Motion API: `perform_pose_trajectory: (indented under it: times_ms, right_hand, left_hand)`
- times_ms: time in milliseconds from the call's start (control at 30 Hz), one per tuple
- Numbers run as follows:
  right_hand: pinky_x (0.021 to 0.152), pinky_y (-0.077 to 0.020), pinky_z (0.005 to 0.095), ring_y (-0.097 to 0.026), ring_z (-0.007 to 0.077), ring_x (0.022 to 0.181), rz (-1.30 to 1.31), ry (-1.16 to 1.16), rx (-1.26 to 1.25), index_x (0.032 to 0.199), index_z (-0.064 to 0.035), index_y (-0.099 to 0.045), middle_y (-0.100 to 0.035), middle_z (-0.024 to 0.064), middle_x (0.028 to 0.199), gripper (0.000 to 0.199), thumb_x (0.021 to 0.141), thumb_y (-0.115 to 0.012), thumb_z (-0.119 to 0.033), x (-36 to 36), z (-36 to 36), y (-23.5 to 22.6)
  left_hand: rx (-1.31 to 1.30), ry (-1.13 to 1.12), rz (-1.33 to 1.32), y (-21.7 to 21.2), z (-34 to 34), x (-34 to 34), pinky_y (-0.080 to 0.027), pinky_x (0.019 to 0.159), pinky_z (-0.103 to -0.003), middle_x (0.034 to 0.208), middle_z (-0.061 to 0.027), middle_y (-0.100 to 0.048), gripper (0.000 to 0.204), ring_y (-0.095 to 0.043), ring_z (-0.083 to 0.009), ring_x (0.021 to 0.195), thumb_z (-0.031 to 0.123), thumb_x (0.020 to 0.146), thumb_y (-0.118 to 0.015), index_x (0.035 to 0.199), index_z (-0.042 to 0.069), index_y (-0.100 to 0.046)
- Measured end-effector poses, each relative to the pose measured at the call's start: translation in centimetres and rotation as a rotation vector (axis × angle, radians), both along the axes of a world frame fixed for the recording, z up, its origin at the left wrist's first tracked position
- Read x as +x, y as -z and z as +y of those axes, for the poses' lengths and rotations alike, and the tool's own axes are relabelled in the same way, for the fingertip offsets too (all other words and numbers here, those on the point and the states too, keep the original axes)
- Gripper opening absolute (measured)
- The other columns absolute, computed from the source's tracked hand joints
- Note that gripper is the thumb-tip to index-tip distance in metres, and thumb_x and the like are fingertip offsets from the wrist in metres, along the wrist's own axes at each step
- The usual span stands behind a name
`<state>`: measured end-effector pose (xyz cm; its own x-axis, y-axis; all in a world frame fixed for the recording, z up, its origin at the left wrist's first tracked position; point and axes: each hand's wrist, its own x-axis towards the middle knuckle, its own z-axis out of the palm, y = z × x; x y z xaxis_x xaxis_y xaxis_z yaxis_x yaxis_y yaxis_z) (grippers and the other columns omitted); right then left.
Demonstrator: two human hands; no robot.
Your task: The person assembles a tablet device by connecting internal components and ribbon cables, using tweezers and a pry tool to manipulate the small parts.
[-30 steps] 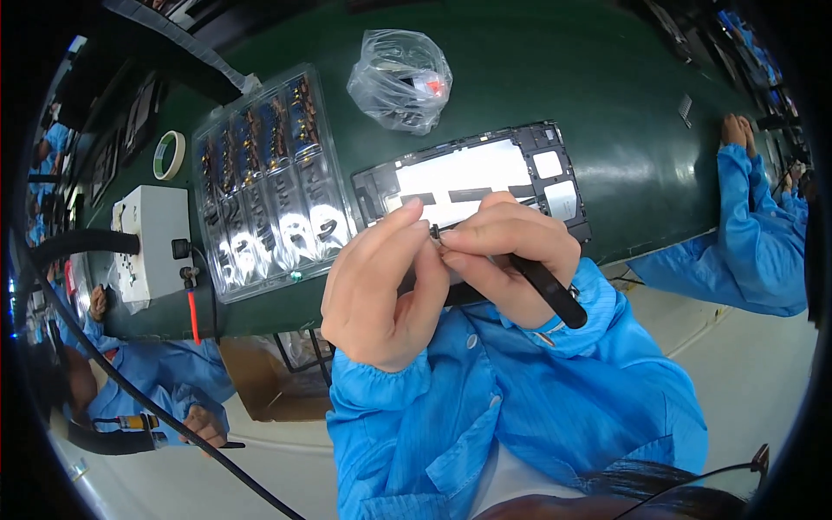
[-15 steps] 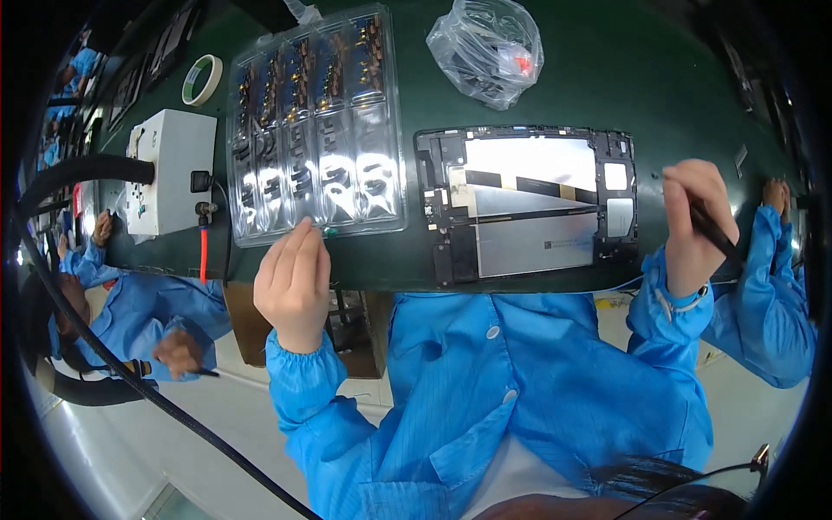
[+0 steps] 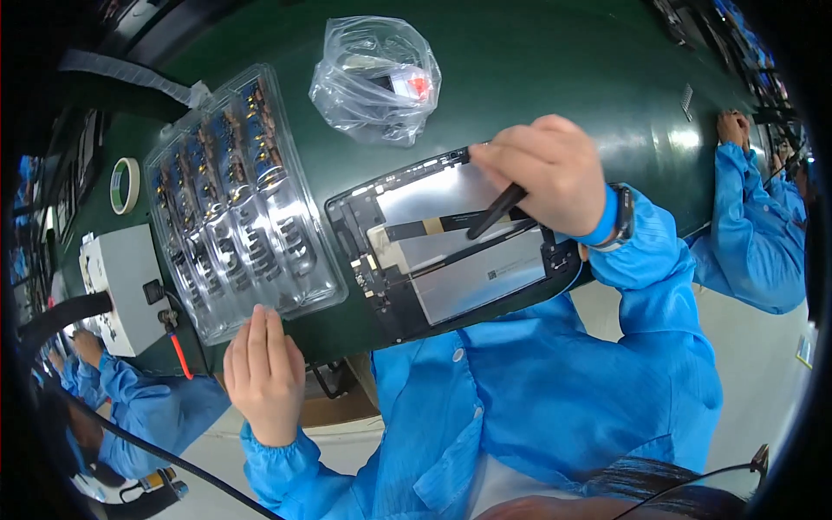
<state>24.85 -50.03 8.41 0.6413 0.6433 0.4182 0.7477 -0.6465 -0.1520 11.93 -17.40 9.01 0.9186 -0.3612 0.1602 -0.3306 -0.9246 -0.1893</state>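
Black slim tool [image 3: 496,211] gripped in my right hand [image 3: 548,178], tip over opened tablet chassis [image 3: 451,247]; left hand [image 3: 264,373] open, flat, steadying at clear plastic parts tray [image 3: 238,199]'s 6 o'clock edge.

Glossy clear plastic tray [image 3: 234,208]; crinkled clear plastic bag [image 3: 377,78]; matt green table [image 3: 555,78].

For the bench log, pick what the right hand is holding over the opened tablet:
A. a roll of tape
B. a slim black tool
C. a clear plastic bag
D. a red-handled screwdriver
B. The right hand grips a slim black tool whose tip points down onto the opened tablet; the tape roll and the clear plastic bag lie untouched on the green table.
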Motion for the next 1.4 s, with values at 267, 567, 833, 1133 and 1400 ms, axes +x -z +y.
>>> perform_pose_trajectory:
  times_ms: [267, 567, 833, 1133, 1400]
  right_hand:
    - [0.054, -0.043, 0.0266, -0.054, 0.0174, 0.058, -0.059, -0.01, -0.121, 0.085, -0.0058, -0.064, -0.058, 0.0025, 0.074, 0.027, 0.059, -0.066, -0.008, -0.7, 1.6, 1.0]
    - [0.055, -0.0427, 0.0263, -0.053, 0.0176, 0.058, 0.046, 0.007, -0.174, 0.086, -0.0052, -0.063, -0.057, 0.0026, 0.074, 0.028, 0.059, -0.065, -0.009, -0.5, 1.7, 0.7]
    - [0.059, -0.049, 0.0327, -0.061, 0.0263, 0.069, 0.208, 0.174, 0.105, 0.093, -0.0042, -0.063, -0.062, 0.0104, 0.08, 0.026, 0.068, -0.063, -0.006, -0.5, -4.2, -2.6]
    - [0.05, -0.0386, 0.028, -0.05, 0.0191, 0.056, 0.32, 0.236, 0.072, 0.093, -0.0032, -0.066, -0.052, 0.0082, 0.065, 0.021, 0.072, -0.065, -0.004, -1.9, -7.0, 0.6]
    - [0.065, -0.0486, 0.0255, -0.061, 0.0143, 0.071, 0.712, 0.195, 0.711, 0.096, -0.0009, -0.064, -0.065, 0.008, 0.082, 0.023, 0.074, -0.065, -0.006, -1.0, -7.6, 0.2]
  left_hand:
    - [-0.414, 0.412, 0.118, -2.7, -5.0, 8.0, -0.047, 0.073, -0.033, 0.096, -0.0093, -0.061, 0.041, -0.059, -0.0219, 0.083, 0.0, 0.067, -0.058, 0.107, 0.002, -0.058]
    - [-0.667, 0.579, 0.332, 2.1, -10.4, 14.0, -0.043, 0.082, -0.037, 0.106, -0.0092, -0.06, 0.066, -0.056, -0.0271, 0.092, -0.006, 0.07, -0.052, 0.133, 0.003, -0.031]
    - [-0.428, 0.636, 0.181, 2.0, -11.4, 12.1, -0.031, 0.099, -0.041, 0.113, -0.0079, -0.056, 0.074, -0.051, -0.0209, 0.107, 0.003, 0.065, -0.058, 0.133, 0.004, -0.032]
    - [-0.377, 0.596, 0.35, 0.6, -11.2, 12.9, -0.027, 0.101, -0.046, 0.114, -0.0101, -0.054, 0.069, -0.049, -0.0211, 0.111, 0.006, 0.064, -0.056, 0.13, 0.007, -0.038]
    - [-0.357, 0.613, 0.396, 0.7, -10.9, 13.0, -0.03, 0.099, -0.044, 0.126, -0.0058, -0.049, 0.056, -0.049, -0.0226, 0.113, 0.003, 0.063, -0.057, 0.118, 0.011, -0.052]
